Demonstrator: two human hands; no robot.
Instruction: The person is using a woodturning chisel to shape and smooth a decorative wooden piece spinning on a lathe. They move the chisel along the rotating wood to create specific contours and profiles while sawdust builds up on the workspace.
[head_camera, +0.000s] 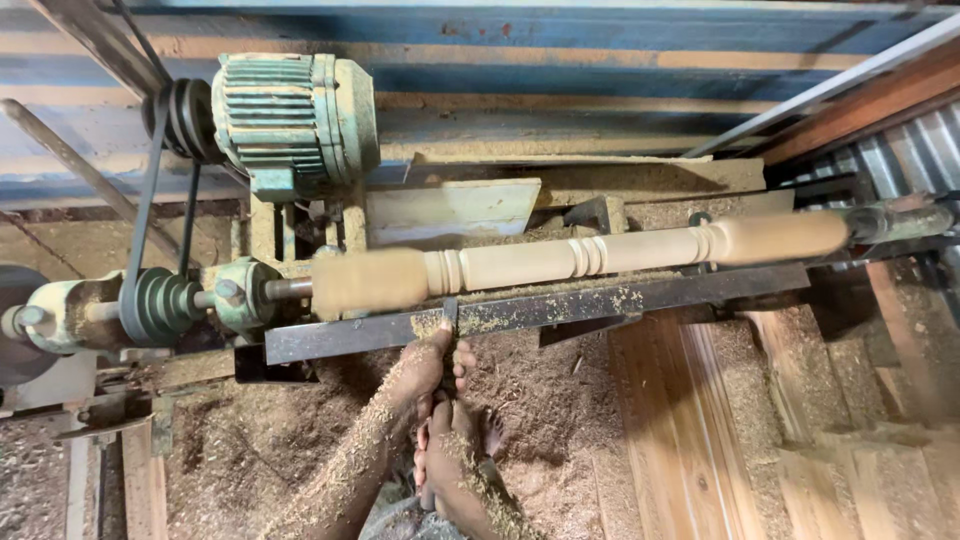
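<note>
**Inspector:** Spindle (600, 258) was found mounted lengthwise on the lathe, between the drive end at the left and the tail end at the right. In the head view, bead rings had been cut at two places and the middle length had been rounded smooth. The thick left section appeared blurred and its finish could not be judged. The right end was seen plain and thicker.

**Clerk:** And the hands?

**Inspector:** A chisel (449, 318) was laid over the steel tool rest (560, 308), its tip set against the wood near the left bead group. The left hand (432, 365) was closed around the blade just below the rest. The right hand (447, 462) was clenched on the handle lower down. Both forearms were coated in shavings.

**Clerk:** How far along was the work judged?

**Inspector:** Partly done, it was judged: the middle shaped, both end sections left heavy.

**Clerk:** Surroundings?

**Inspector:** A green motor (290, 115) was noted above, belted down to a stepped pulley (160, 305). Sawdust (570, 400) was heaped on the floor and the boards at the right. Corrugated metal sheeting was seen at the far right.
</note>
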